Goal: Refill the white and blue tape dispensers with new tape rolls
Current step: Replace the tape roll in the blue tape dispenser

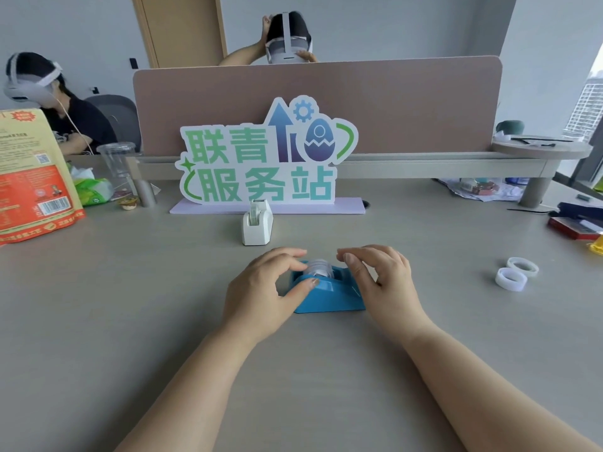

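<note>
- Blue dispenser sits on the counter toward the near edge, with a clear tape roll seated in it.
- Left hand grips its left end, likely to steady it.
- Right hand curls over the cutter end; whether it pinches tape cannot be told.
- White dispenser stands behind.

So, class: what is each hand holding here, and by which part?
Left hand grips the blue dispenser across its roll end, thumb on the near wall. Right hand: cannot tell.
</note>
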`<state>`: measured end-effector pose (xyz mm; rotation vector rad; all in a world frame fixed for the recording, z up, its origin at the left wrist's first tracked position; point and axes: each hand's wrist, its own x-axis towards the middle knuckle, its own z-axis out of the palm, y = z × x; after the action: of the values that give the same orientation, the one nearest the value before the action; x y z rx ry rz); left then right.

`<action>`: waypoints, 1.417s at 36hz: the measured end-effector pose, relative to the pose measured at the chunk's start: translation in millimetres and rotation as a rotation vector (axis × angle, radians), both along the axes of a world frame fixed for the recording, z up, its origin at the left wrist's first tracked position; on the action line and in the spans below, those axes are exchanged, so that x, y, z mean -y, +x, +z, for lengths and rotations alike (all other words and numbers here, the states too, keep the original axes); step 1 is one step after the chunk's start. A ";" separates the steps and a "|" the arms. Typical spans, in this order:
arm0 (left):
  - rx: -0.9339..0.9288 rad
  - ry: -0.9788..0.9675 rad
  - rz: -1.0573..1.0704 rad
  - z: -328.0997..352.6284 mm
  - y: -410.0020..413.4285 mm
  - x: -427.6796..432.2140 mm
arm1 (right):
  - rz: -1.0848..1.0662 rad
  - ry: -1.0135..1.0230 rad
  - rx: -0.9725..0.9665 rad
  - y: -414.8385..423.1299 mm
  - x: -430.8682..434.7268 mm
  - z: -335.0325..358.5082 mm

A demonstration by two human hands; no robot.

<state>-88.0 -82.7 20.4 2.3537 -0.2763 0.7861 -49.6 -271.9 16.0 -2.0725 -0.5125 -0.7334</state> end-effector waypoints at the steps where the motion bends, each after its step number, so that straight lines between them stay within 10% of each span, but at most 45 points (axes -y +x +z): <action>1: 0.004 -0.002 0.002 0.1 -0.1 0.1 | 0.003 0.001 0.000 -0.3 -0.7 0.1; 51: -0.074 -0.090 -0.066 -6.9 4.0 8.2 | -0.041 -0.127 0.016 3.8 -17.8 1.6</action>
<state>-84.0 -90.9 13.5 2.2717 -0.2804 0.6651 -45.8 -254.1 17.6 -2.2028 -0.5389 -0.7588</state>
